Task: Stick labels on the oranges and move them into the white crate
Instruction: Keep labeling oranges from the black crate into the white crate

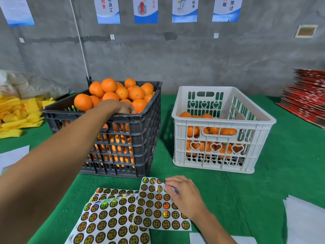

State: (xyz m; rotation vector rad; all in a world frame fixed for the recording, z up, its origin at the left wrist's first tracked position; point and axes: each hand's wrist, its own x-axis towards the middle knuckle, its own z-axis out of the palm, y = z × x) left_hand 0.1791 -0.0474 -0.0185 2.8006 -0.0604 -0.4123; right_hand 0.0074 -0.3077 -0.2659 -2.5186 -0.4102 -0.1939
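A black crate [137,138] at the centre left is heaped with oranges [109,85]. My left hand [125,108] reaches over its near rim, fingers curled down among the oranges; what they hold is hidden. To the right, the white crate [219,157] holds several oranges [226,132] in its bottom. Sheets of round gold-and-black labels [112,219] lie on the green table in front. My right hand [182,192] rests on the upper sheet [158,205] and pinches a label at its top edge.
Yellow bags [15,113] lie at the far left, and a stack of red flat cartons [306,99] at the far right. White backing sheets [306,221] lie at the right front and left edge. A grey wall stands behind the crates.
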